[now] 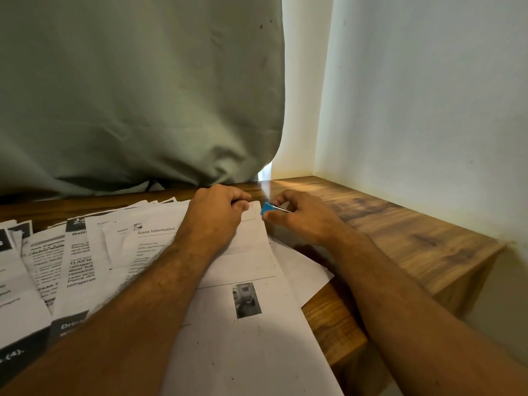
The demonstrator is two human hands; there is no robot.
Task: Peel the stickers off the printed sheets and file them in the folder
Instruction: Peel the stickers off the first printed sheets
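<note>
A small blue sticker (267, 208) sits at the top sheet's (243, 324) far right corner, pinched by the right hand (300, 217) along with thin metal tweezers (281, 208). At nine o'clock from it, the left hand (217, 215) rests curled on that sheet, fingers pressing its top edge. More printed sheets (57, 267) fan out at nine o'clock across the wooden worktop (400, 238).

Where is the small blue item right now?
In the head view, the blue item is pinched in the right hand, just off the top right corner of the top printed sheet, which the left hand grips.

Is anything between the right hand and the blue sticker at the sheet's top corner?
Nothing visible. The right hand already pinches the blue sticker at the top sheet's far right corner, while the left hand rests on that sheet. No folder is in view.
</note>
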